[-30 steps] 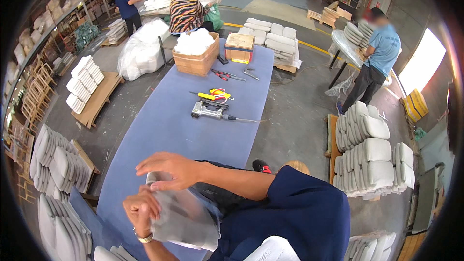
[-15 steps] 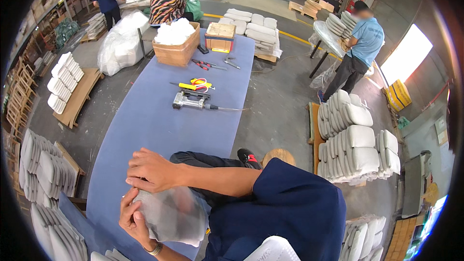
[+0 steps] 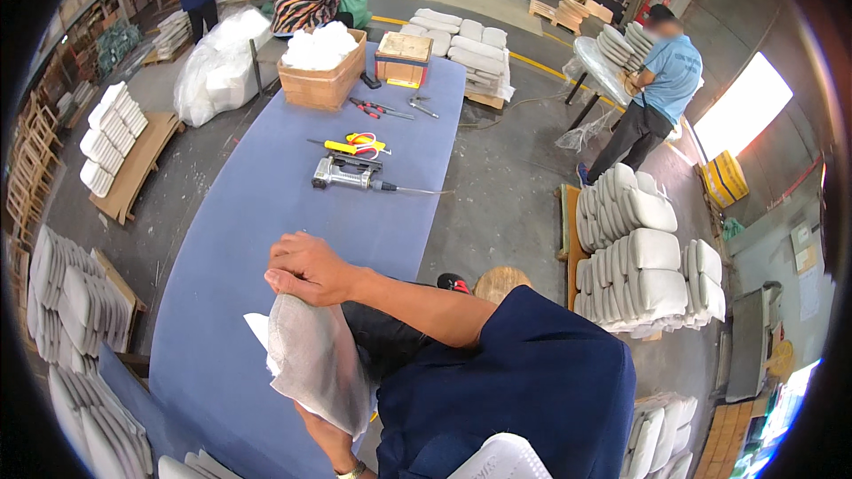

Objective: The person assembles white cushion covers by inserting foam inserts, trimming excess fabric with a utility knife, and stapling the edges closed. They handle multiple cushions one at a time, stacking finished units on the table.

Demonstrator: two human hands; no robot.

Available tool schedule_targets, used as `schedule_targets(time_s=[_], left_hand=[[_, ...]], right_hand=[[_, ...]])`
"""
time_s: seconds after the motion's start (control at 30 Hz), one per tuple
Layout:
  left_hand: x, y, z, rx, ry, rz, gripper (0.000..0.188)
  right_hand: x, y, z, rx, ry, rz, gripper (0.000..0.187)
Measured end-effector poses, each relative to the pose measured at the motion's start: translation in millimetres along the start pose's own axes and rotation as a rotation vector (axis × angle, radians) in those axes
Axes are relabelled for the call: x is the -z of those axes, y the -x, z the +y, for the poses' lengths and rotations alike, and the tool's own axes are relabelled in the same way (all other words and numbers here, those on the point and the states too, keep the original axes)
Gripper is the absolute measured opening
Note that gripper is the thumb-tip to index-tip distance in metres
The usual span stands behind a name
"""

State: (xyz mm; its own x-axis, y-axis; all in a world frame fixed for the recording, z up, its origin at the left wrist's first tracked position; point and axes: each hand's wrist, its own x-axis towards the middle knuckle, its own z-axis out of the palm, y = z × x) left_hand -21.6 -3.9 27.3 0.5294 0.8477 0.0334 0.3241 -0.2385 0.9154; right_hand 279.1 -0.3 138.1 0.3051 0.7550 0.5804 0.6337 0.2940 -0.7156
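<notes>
A grey seat cushion with a thin, see-through cover is tilted up on edge over the near part of the blue table. The fingers of my right hand are closed on its upper edge. My left hand is behind the cushion, its fingers hidden; only the wrist side and a watch show. A white flap sticks out at the cushion's left side. Farther up the table lies a metal staple gun with a thin air hose, beside a yellow-handled screwdriver and yellow scissors.
On the blue table are red-handled pliers, a metal tool, a carton of white stuffing and a wooden box. Stacked cushions stand right and left. Several people work farther off, one at right.
The cushion has been tipped up on edge. My right hand has moved up and right and now grips its upper edge; my left hand has gone from its left side to behind it.
</notes>
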Motion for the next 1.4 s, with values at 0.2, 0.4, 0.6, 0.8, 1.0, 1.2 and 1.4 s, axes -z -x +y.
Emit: schedule_targets(time_s=[0.2, 0.4, 0.6, 0.8, 1.0, 1.2, 1.4], left_hand=[[5, -5, -28, 0.065, -0.179, -0.068, 0.056], [35, 6, 35, 0.027, -0.535, 0.058, 0.073], [20, 46, 0, 0.317, -0.741, 0.098, 0.072], [-3, 42, 24, 0.463, -0.707, 0.004, 0.081], [-16, 39, 19, 0.405, -0.690, -0.007, 0.084], [-14, 33, 17, 0.325, -0.732, -0.086, 0.083], [-12, 17, 37, 0.402, -0.734, -0.326, 0.085]], right_hand=[[-11, 0, 31, 0.014, 0.098, 0.128, 0.027], [-31, 5, 55, -0.363, -0.290, -0.008, 0.051], [-131, 58, 84, -0.439, -0.337, -0.323, 0.050], [-130, 74, 96, -0.605, -0.427, -0.353, 0.052], [-94, 91, 71, -0.520, -0.213, -0.402, 0.074], [-69, 112, 93, -0.623, -0.121, -0.340, 0.023], [-67, 101, 84, -0.669, -0.069, -0.350, 0.026]])
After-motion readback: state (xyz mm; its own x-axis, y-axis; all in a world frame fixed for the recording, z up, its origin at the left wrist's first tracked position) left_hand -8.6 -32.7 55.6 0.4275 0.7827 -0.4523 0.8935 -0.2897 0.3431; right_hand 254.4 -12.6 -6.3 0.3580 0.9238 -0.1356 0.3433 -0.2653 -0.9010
